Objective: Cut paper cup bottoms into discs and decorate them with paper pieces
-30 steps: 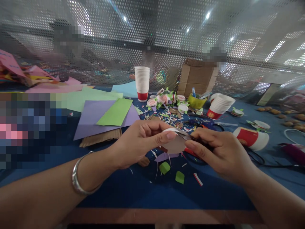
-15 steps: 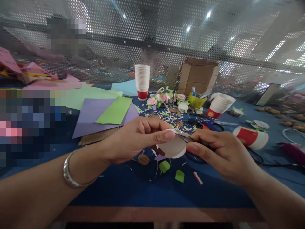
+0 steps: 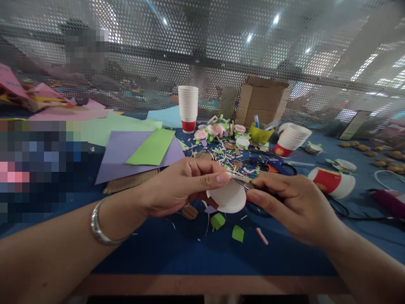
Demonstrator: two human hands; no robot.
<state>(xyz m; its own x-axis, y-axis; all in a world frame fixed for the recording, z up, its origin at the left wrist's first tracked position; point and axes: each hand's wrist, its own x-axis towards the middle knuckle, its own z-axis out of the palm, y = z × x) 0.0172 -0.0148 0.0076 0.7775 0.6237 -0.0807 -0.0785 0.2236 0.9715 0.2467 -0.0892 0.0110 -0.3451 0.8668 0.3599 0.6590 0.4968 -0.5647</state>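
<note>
My left hand [image 3: 190,181], a silver bangle on its wrist, pinches a round white paper piece [image 3: 229,197], like the cut-off base of a paper cup. In my right hand [image 3: 284,198] is a slim metal tool [image 3: 242,182], pinched between thumb and fingers. Its tip meets the upper edge of the white piece, close to my left thumb. Most of the tool is hidden by my fingers, so its exact kind is unclear. Beneath the hands lie green paper scraps [image 3: 238,233] and a small brown cardboard piece [image 3: 190,212].
Behind are a cup stack [image 3: 188,109], decorated paper discs [image 3: 218,130], a yellow container [image 3: 261,133] and a cardboard box [image 3: 262,101]. Blue-handled scissors [image 3: 284,165] and a tipped cup [image 3: 332,182] lie right. Purple paper [image 3: 110,158] lies left. A perforated metal screen [image 3: 142,55] stands beyond.
The white piece has tilted slightly, showing more of its flat face. Both hands keep nearly the same place and grip, and the tool stays at the piece's edge.
</note>
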